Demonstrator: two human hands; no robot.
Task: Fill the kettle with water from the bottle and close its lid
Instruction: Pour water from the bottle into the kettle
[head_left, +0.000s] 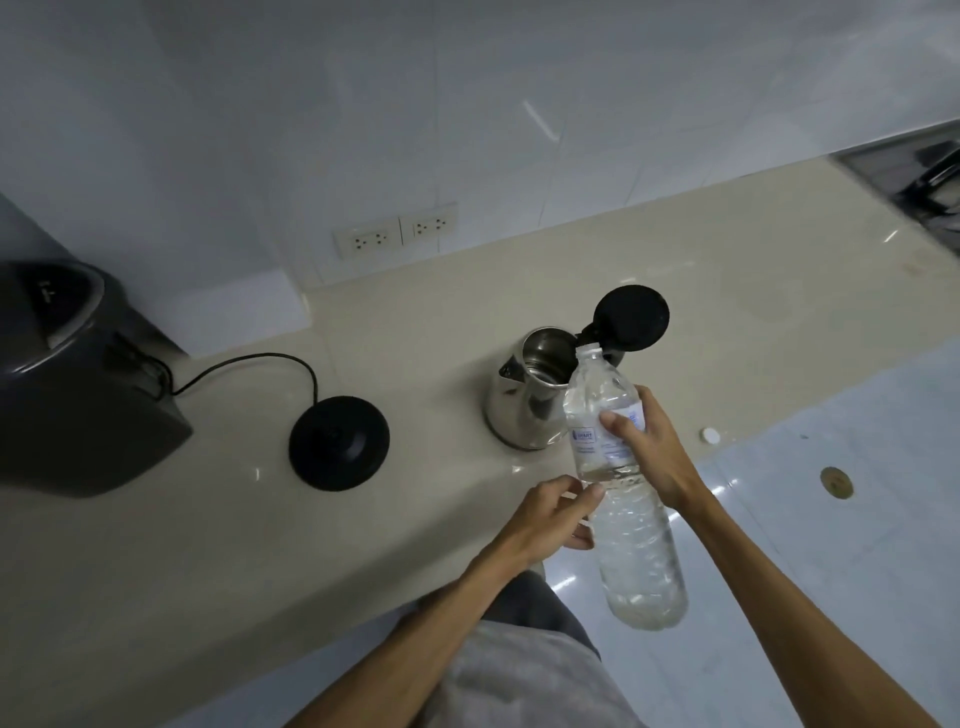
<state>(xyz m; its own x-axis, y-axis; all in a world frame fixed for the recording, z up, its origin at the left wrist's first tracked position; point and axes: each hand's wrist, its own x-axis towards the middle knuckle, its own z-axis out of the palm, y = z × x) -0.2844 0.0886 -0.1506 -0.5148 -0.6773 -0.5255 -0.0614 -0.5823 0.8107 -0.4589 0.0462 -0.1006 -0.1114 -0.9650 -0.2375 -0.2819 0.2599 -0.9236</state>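
A steel kettle (524, 410) stands on the beige counter with its black lid (632, 318) swung up and open. A clear plastic water bottle (623, 499), uncapped, is tilted with its mouth at the kettle's rim. My right hand (649, 447) grips the bottle around its label. My left hand (553, 514) touches the bottle's side lower down, fingers curled against it. The bottle's white cap (709, 435) lies on the counter to the right of the kettle.
The kettle's black round base (338, 441) sits left of the kettle, its cord running to a dark appliance (78, 384) at the far left. Wall sockets (397, 236) are on the tiled wall behind. The counter's front edge (363, 587) runs diagonally; tiled floor lies to the right.
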